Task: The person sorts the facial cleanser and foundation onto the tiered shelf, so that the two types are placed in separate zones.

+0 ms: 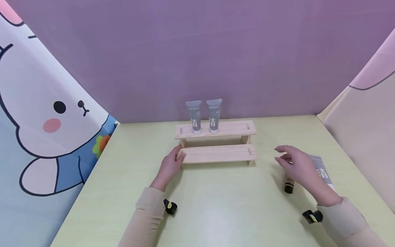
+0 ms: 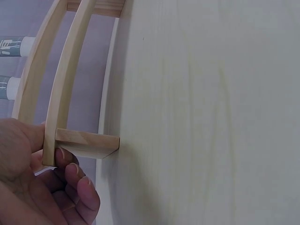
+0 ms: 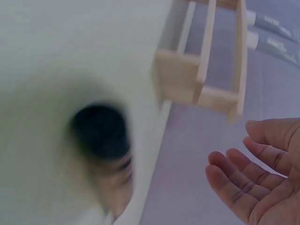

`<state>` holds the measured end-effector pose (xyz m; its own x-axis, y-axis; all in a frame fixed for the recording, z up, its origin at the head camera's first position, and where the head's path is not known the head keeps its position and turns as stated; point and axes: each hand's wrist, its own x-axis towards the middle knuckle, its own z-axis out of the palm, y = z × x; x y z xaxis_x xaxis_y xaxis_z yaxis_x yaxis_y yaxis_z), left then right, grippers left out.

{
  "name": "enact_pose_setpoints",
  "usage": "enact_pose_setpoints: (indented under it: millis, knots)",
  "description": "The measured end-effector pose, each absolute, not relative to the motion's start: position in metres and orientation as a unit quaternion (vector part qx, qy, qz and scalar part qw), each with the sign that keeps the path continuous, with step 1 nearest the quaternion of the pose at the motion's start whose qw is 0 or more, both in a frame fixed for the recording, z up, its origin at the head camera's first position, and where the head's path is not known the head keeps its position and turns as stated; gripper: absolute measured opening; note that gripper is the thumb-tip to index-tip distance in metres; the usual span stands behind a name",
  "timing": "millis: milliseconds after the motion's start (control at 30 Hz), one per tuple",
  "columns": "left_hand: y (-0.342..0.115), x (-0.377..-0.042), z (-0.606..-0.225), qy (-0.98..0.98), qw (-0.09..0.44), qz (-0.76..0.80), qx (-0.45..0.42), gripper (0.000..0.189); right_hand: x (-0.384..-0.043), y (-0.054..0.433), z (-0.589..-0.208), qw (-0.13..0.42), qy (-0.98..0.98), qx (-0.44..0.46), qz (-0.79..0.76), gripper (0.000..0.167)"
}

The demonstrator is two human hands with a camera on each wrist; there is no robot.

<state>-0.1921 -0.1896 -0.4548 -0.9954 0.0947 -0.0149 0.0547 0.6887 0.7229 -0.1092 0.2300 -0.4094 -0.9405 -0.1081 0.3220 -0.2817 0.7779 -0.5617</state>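
Observation:
A two-step wooden display stand (image 1: 219,153) stands toward the back of the table. Two grey squeeze tubes, one on the left (image 1: 194,115) and one on the right (image 1: 214,115), stand cap-down on its upper step. My left hand (image 1: 169,165) pinches the left end of the lower board; the left wrist view shows fingers beneath the board's end (image 2: 50,152). To the right, my right hand (image 1: 298,168) hovers with loosely bent fingers and holds nothing. Below it is a brown tube with a black cap (image 1: 289,186), partly hidden by the hand and blurred in the right wrist view.
Another grey tube (image 1: 321,168) lies at the right, partly behind the right hand. A purple backdrop (image 1: 216,58) rises behind the pale table (image 1: 216,206). A cartoon-print cloth (image 1: 61,103) hangs at the left and a pale cloth (image 1: 367,137) at the right.

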Motion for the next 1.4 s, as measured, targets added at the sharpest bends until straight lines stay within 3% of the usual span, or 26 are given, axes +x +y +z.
enact_pose_setpoints:
  millis: [300,500,867,1133,1400]
  knots:
    - [-0.192,-0.192,-0.454,0.918,0.029,0.393,0.045,0.051,-0.085,0.287,-0.43,0.145,-0.954,0.054,0.258,0.03]
    - [-0.191,-0.191,-0.453,0.916,0.026,0.398,0.044,0.051,-0.074,0.322,-0.438,0.08,-0.973,-0.036,0.212,0.046]
    - [-0.191,-0.191,-0.454,0.914,0.025,0.402,0.04,0.051,-0.07,0.35,-0.443,0.002,-0.974,-0.064,0.218,0.034]
    - [-0.19,-0.189,-0.454,0.915,0.021,0.401,0.035,0.05,-0.079,0.355,-0.448,-0.071,-0.954,-0.07,0.281,0.068]
    - [-0.19,-0.189,-0.452,0.915,0.022,0.401,0.033,0.05,-0.081,0.357,-0.452,-0.098,-0.954,-0.068,0.274,0.07]
